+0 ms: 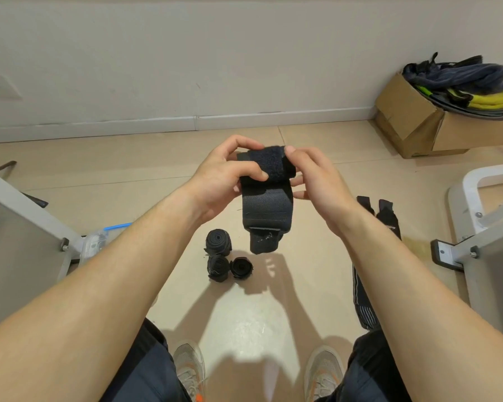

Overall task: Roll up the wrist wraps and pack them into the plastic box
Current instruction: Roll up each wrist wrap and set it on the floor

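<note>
Both hands pinch a half-rolled wrist wrap (266, 204) at centre frame.

I see the left hand (221, 175) and right hand (317, 184) curled round the roll's two ends, its tail hanging toward 6 o'clock. Three finished rolls (217, 267) sit on the floor (273, 314) just below, loose wraps (389, 219) lie at 4 o'clock, and the plastic box (95, 242) is half hidden at 8 o'clock. My worry is that a slack pinch or uneven tension lets the roll spring open or telescope sideways.
</note>
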A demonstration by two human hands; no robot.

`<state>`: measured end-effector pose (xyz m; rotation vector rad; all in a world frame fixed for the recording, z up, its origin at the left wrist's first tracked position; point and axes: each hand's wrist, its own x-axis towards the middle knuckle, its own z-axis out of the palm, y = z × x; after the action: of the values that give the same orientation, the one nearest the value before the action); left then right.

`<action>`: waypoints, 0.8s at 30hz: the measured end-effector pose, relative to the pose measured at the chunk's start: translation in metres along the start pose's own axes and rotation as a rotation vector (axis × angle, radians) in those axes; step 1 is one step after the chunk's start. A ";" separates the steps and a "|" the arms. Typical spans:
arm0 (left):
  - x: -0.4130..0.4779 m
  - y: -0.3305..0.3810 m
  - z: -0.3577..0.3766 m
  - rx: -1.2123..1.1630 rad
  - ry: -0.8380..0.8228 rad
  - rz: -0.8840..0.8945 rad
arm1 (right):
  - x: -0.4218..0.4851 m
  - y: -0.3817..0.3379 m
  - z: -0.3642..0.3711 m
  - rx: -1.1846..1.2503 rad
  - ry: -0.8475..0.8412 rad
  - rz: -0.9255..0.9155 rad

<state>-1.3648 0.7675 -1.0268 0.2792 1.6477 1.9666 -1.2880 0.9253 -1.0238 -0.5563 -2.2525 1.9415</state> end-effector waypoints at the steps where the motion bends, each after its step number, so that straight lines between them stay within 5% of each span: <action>1: 0.000 0.000 0.000 -0.005 -0.016 -0.004 | 0.000 0.000 0.001 0.010 -0.008 0.000; 14: 0.000 -0.005 0.000 -0.003 -0.041 -0.068 | 0.005 0.006 0.003 0.287 -0.139 0.045; 24: -0.010 0.001 0.011 0.032 -0.061 -0.224 | 0.002 0.010 0.008 0.231 -0.131 -0.003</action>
<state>-1.3514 0.7716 -1.0219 0.1574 1.5989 1.7498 -1.2904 0.9199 -1.0351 -0.4072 -2.0555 2.2569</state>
